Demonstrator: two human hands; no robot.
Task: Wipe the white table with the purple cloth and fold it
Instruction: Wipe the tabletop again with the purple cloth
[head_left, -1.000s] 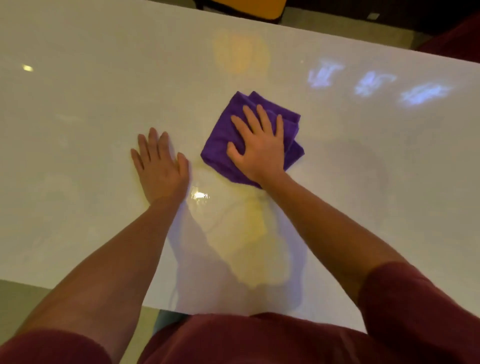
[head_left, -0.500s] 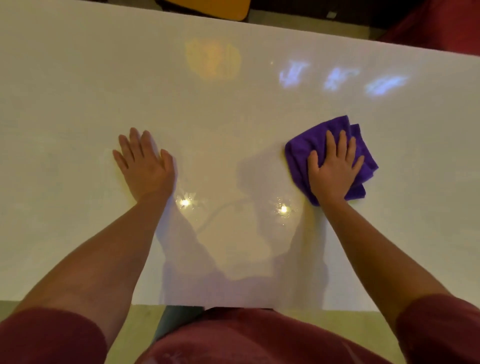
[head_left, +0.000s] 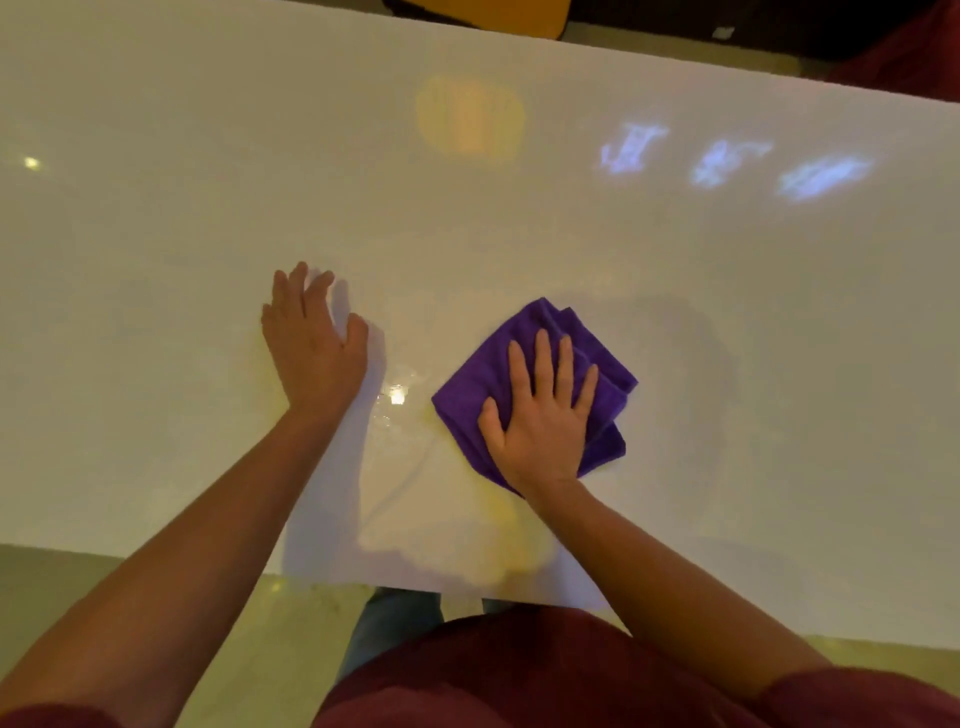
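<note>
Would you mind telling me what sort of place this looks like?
Probably a dining or café area indoors: a long glossy white table reflecting ceiling lights, a yellow chair at its far edge, and a tiled floor.

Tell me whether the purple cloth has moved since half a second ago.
Yes. The purple cloth, pressed under the right hand, has slid leftward across the white table, closing much of the gap to the left hand, which stayed planted flat.
</note>
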